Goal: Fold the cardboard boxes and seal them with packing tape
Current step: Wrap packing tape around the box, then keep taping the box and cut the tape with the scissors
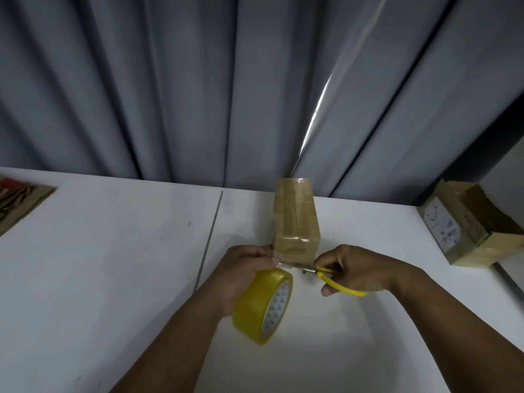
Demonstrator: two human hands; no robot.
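A small cardboard box (296,219), wrapped in clear tape, stands on the white table (113,265) at the middle. Just in front of it, my left hand (243,273) grips a yellowish roll of packing tape (262,304), with a short strip of tape running from the roll to the box's near lower edge. My right hand (360,272) holds yellow-handled scissors (330,279), whose blades lie at that strip right under the box's near face. Whether the blades are closed on the tape is too small to tell.
An open cardboard carton (467,222) with a white label and flat cardboard inside sits at the table's right end. Flattened cardboard (19,205) lies at the far left edge. Grey curtains (170,86) hang behind the table. A seam (211,234) runs across the tabletop.
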